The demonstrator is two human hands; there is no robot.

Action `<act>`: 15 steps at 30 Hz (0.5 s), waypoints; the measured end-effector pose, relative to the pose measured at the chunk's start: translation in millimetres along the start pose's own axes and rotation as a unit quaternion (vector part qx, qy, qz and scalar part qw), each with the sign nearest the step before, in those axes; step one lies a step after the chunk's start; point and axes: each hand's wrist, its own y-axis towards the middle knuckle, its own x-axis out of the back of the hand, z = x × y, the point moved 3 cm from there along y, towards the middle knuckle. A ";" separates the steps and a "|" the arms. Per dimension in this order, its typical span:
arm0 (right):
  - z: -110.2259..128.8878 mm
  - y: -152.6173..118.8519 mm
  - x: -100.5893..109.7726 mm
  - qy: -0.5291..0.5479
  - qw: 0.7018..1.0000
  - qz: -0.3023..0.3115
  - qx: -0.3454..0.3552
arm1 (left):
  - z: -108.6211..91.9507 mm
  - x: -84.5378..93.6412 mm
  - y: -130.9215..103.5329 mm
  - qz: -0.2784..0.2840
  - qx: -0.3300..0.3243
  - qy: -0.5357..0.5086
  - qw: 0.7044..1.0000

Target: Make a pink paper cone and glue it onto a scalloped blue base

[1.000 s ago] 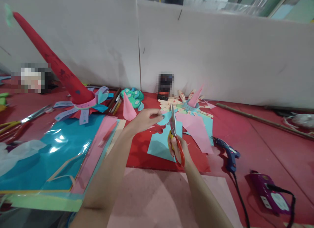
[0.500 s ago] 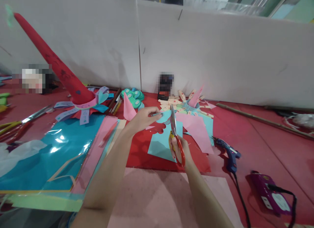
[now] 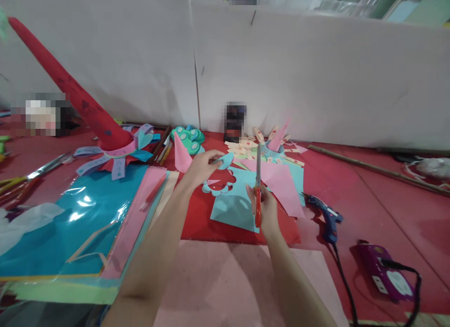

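Observation:
My left hand [image 3: 207, 165] pinches a small rounded light-blue paper piece [image 3: 227, 161]; a thin dark item, too small to name, shows by the fingertips. In my right hand [image 3: 265, 203] are red-handled scissors [image 3: 258, 177], blades pointing up and away from the held piece. Below my left hand lies a light-blue scalloped paper offcut [image 3: 215, 192], curved round an open middle. A light-blue paper sheet [image 3: 230, 207] with a cut-away upper edge rests on the red sheet [image 3: 197, 224], partly under my right hand.
A pink paper cone [image 3: 182, 154] stands beyond my left hand. Right of the sheets are a glue gun [image 3: 326, 217] and a purple power box [image 3: 385, 271] with cords. To the left, a tall red cone [image 3: 84, 102] leans over a blue packet [image 3: 87, 214]. A white partition [image 3: 298, 74] closes the back.
The scissors have moved right, away from the paper in my left hand, and turned more upright. The scalloped offcut now lies on the sheets. My left hand has shifted slightly left.

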 end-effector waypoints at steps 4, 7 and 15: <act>-5.5 6.6 8.0 -0.060 0.997 -0.023 -0.043 | 22.5 -8.3 6.0 0.005 0.062 0.043 0.997; -12.6 11.8 13.6 -0.114 0.992 -0.038 -0.037 | 34.1 -9.3 7.9 -0.015 0.084 0.095 0.992; -35.7 33.6 39.2 -0.181 0.976 -0.121 -0.025 | 19.9 -13.9 2.2 0.090 0.028 0.236 0.967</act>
